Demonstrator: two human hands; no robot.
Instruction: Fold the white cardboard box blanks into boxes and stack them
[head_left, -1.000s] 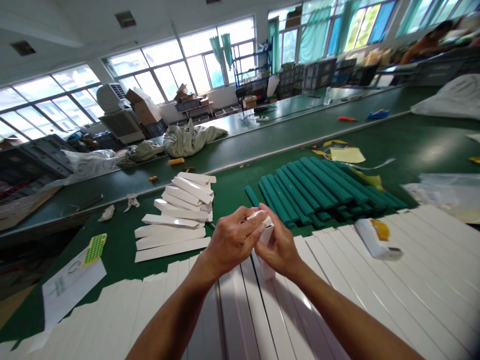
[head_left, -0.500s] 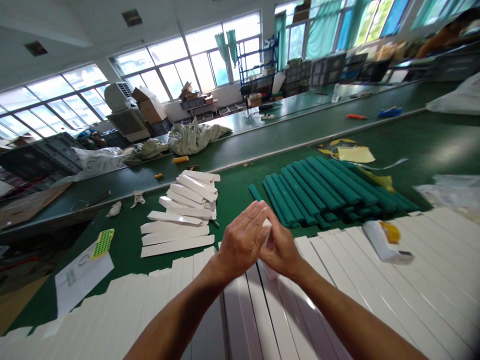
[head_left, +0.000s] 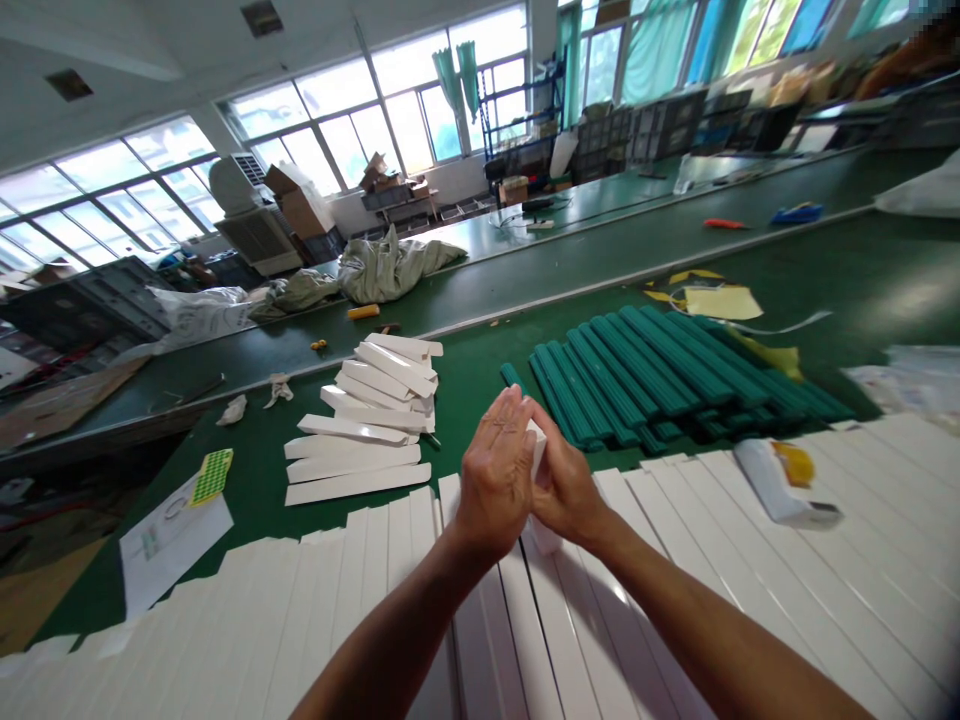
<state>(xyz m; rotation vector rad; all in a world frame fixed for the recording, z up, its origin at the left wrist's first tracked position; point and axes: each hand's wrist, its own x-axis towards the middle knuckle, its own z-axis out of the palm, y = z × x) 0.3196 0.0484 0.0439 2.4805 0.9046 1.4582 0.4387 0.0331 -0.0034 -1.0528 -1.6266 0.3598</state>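
Note:
Above the row of long white boxes (head_left: pixel 352 570), my two hands meet with fingers pressed together at the tips. A small, narrow white box (head_left: pixel 545 537) shows between the palms and below them; most of it is hidden. My left hand (head_left: pixel 495 475) lies against its left side, back of the hand toward me. From the right, my right hand (head_left: pixel 566 485) grips the same box. Just beyond the hands a single green ribbed stick (head_left: pixel 509 375) lies near a pile of green ribbed sticks (head_left: pixel 637 370).
Flat white cartons (head_left: pixel 360 425) lie fanned on the green table at left. A tape dispenser (head_left: pixel 780 485) rests on the white boxes at right. A printed sheet (head_left: pixel 172 550) with a green dotted card (head_left: pixel 212 476) is at far left. An orange-handled tool (head_left: pixel 725 224) lies farther back.
My left hand has turned more upright, its fingers pointing up, and shifted slightly right. Both hands stay together on the white box. The view has shifted a little.

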